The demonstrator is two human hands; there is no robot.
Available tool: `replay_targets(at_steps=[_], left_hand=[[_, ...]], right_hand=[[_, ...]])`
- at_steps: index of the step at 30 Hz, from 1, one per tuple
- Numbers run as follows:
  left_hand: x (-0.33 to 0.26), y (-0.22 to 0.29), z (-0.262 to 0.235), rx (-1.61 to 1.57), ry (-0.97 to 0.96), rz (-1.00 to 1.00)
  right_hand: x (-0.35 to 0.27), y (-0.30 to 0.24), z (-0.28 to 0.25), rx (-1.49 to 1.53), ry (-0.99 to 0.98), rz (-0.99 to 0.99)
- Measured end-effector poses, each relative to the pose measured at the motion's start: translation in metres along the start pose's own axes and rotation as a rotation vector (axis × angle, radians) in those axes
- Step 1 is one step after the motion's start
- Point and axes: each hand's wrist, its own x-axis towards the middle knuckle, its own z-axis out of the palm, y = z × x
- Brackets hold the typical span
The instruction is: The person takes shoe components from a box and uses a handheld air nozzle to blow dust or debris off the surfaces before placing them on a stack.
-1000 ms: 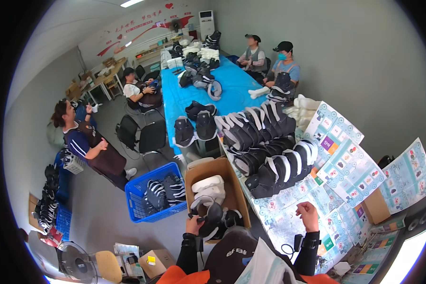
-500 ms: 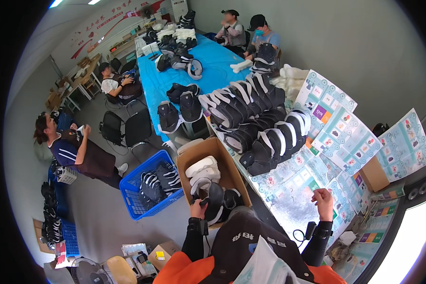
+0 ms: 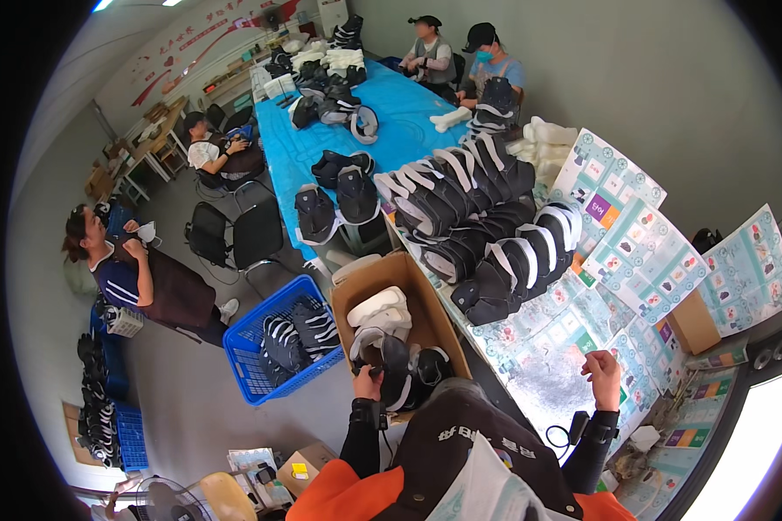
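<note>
My left hand (image 3: 367, 382) is closed on the edge of a black and grey shoe upper (image 3: 394, 358). That upper lies at the near end of an open cardboard box (image 3: 434, 300). Beside it in the box is another dark upper (image 3: 429, 366), and white foot-shaped forms (image 3: 381, 307) lie farther in. Over the paper-covered worktable (image 3: 539, 373) hovers my right hand (image 3: 603, 380), its fingers curled together. Whatever those fingers may pinch is too small to make out.
Rows of black uppers (image 3: 469, 195) with pale edges stand on the worktable's far part. Left of the box, a blue basket (image 3: 252, 382) holds striped uppers. A co-worker (image 3: 156, 273) stands beyond it; others sit around the blue-covered table (image 3: 400, 104). Printed sheets (image 3: 643, 252) lean at right.
The whole view has shifted slightly. My left hand keeps its grip on the upper, and my right hand stays raised with curled fingers. The standing co-worker's hands have moved a little.
</note>
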Motion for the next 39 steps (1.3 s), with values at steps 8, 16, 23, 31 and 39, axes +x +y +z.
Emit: replay_targets(at_steps=[8,16,23,31,39], left_hand=[[0.013,0.003,0.01,-0.006,-0.008,-0.029],[0.021,0.0,0.02,0.002,-0.031,0.001],[0.057,-0.012,0.024,0.015,-0.002,-0.045],[0.111,-0.025,-0.003,-0.001,-0.061,-0.099],[0.159,0.243,0.255,-0.118,-0.502,0.387]], right_hand=[[0.003,0.005,0.005,0.007,0.011,-0.02],[-0.004,0.0,0.004,-0.001,0.035,-0.022],[-0.002,0.011,0.011,0.01,0.062,0.006],[-0.013,0.01,0.027,-0.021,0.039,0.004],[-0.011,0.006,0.019,-0.11,0.032,0.007]])
